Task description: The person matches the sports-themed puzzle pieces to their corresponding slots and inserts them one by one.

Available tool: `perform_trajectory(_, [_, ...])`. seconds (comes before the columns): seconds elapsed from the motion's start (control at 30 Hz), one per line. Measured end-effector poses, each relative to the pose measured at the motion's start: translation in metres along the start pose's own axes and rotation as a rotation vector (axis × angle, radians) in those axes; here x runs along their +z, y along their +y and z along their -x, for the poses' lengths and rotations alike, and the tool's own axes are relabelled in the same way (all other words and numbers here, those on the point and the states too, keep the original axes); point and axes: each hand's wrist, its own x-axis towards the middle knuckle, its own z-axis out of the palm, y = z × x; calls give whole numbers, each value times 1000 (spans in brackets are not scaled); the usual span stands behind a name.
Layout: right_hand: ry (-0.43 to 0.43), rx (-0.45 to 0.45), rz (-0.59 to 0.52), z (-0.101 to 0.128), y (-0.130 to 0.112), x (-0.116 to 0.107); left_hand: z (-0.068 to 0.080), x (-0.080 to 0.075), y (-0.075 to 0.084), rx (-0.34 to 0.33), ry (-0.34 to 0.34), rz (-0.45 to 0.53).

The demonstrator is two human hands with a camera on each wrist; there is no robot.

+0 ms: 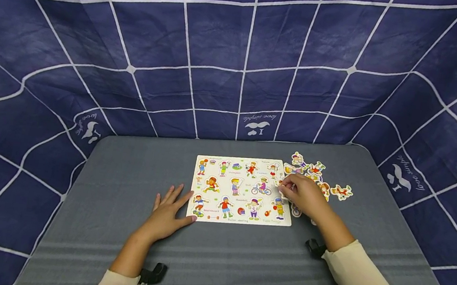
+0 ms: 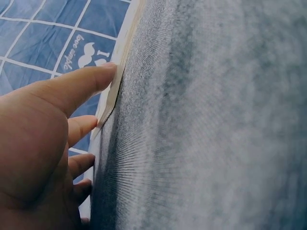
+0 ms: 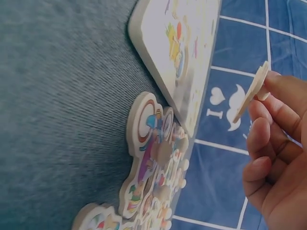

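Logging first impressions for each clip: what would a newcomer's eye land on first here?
Probably the bright cartoon puzzle board lying mid-table on the grey table, against a dark blue backdrop with white grid lines. Next, the right hand at the board's right edge, pinching a thin puzzle piece, with loose pieces scattered just beyond it. The left hand lies flat at the board's lower left corner.

A grey fabric-covered table (image 1: 113, 223) with rounded far corners fills the near part of the scene. Behind it and to both sides hangs a dark blue cloth backdrop (image 1: 233, 37), crossed by white grid lines and printed with small white moustache logos. The light is even and soft.
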Motion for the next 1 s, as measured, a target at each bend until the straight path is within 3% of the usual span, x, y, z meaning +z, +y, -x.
perform_trajectory(0.47, [-66, 80, 1, -25, -1, 4, -1, -2, -1, -5, 6, -71])
perform_trajectory(1.0, [-122, 110, 28, -55, 2, 14, 2, 0, -2, -5, 8, -50])
